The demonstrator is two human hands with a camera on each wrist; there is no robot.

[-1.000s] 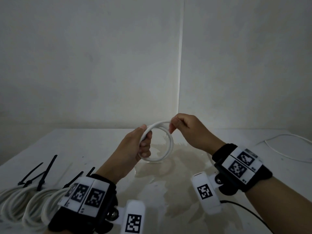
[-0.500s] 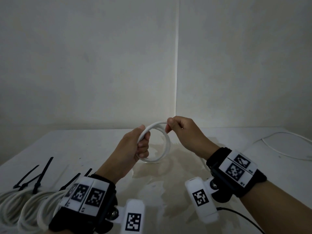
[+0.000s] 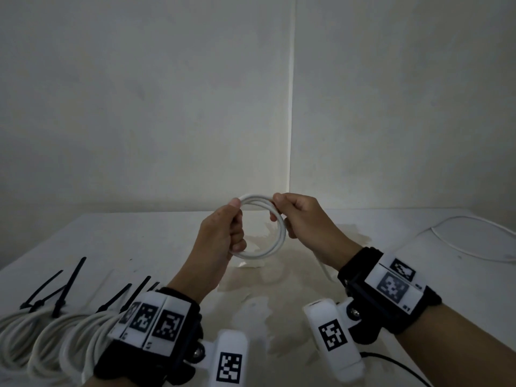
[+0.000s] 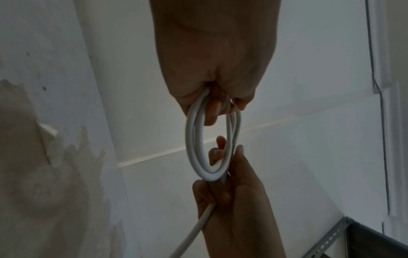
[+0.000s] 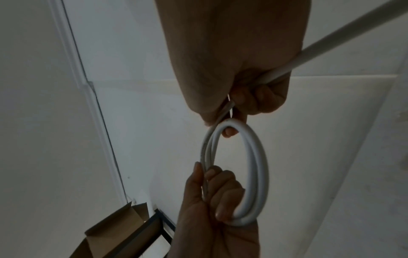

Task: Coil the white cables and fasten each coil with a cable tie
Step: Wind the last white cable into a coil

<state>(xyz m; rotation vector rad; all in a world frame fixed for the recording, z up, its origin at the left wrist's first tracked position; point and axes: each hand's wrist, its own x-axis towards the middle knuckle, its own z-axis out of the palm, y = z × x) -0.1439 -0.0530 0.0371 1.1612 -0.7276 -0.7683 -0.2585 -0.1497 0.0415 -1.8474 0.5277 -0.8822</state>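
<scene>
At centre frame I see the white cable wound into a small round coil of about two smooth turns, raised above the table. My left hand grips its left side; my right hand pinches the upper right, a loose tail trailing under the wrist.

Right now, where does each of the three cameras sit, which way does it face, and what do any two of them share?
Head: worn on the head, facing forward and down over the table; shows both forearms, left hand and right hand holding the cable coil.
Left wrist: looks along the left hand at the coil, right hand opposite.
Right wrist: looks along the right hand at the coil, left hand opposite.
Shared: all three show the coil and both hands.
</scene>
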